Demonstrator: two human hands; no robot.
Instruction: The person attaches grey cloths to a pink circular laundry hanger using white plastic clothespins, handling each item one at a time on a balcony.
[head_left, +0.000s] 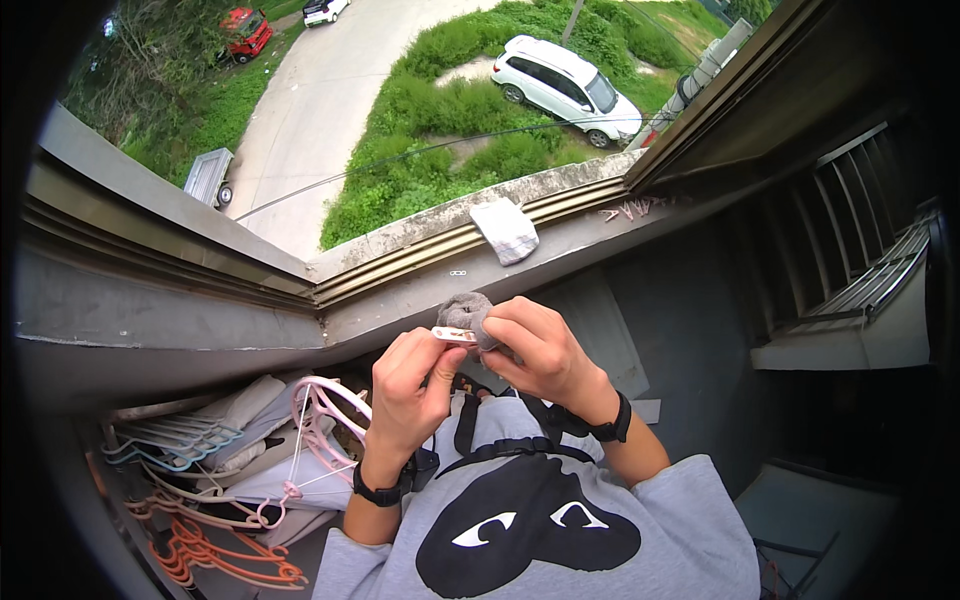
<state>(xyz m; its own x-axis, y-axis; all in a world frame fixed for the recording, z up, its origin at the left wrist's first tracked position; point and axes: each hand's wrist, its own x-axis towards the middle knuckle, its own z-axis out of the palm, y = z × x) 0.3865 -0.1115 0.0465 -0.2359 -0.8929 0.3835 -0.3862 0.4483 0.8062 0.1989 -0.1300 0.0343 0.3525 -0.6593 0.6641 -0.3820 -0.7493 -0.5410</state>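
Note:
My left hand pinches a white and pink plastic clothespin between thumb and fingers. My right hand grips a bunched grey fabric piece, perhaps a sock or small towel. The clothespin's far end meets the fabric by my right fingertips; whether its jaws are clamped on it I cannot tell. Both hands are in front of my chest, just inside the window sill. On the sill ahead lies a folded white cloth, draped partly over the window track.
Several pink clothespins and a small white link lie on the sill. At lower left are a pink round hanger, blue hangers, orange hangers and garments. A metal rack stands at right. The window opens outdoors.

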